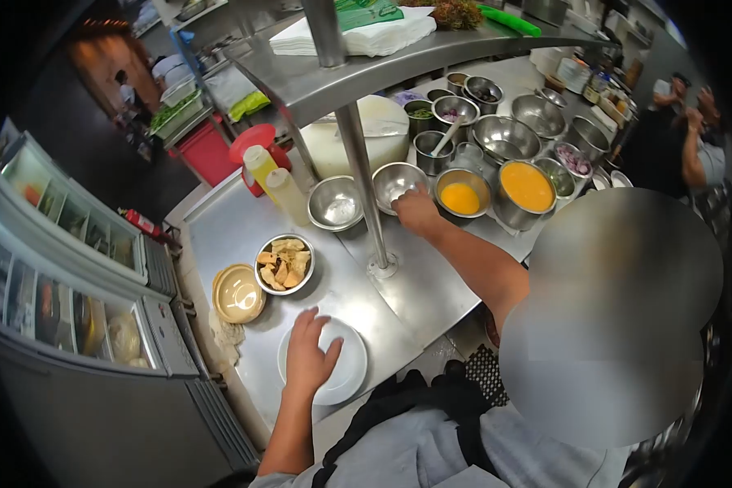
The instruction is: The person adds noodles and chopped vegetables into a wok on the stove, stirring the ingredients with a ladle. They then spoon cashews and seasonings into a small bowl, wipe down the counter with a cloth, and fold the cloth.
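My left hand (307, 355) is held over a white plate (346, 376) near the front of the steel table, fingers stretched and thumb apart, holding nothing. Farther off, my right hand (417, 210) reaches to the near rim of a small steel bowl (403, 176). Its fingertips are drawn together inside the bowl, and what they hold, if anything, is hidden. Right of that hand stand a steel bowl of yellow liquid (460, 198) and a deeper pot of orange liquid (528, 185). Beyond the plate, a metal bowl (285, 264) holds toasted bread pieces, beside a tan bowl (239, 294).
A steel post (362, 179) supports the overhead shelf (382, 71) between my hands. Left of it are squeeze bottles (286, 196) and another steel bowl (335, 203). Ingredient containers crowd the back right. A glass-topped fridge (73, 268) stands left; other people (683, 122) are at the far right.
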